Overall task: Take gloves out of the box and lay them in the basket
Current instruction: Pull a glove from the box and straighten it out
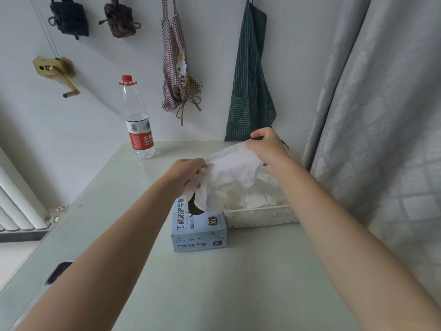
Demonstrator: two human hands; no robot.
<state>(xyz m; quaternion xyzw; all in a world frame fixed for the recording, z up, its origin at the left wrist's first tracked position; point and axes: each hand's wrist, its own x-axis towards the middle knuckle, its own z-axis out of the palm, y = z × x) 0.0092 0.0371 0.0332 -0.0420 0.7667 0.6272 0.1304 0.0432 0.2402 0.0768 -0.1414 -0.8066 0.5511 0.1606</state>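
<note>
Both arms outstretched — left hand [188,174] and right hand [267,146] pinching.

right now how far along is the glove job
Done: several crumpled white gloves already lie in the white perforated plastic basket. In hand: the left hand and right hand stretch one thin white glove above it. Left: laying it down; whether the pale blue cardboard glove box holds more is hidden.

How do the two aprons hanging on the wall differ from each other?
The checked apron is red-brown and white with a cartoon figure; the green apron is dark with thin pale stripes. The green apron hangs lower, reaching the table's far edge; the checked apron ends higher, bunched with dangling ties. Both hang on the white wall.
</note>
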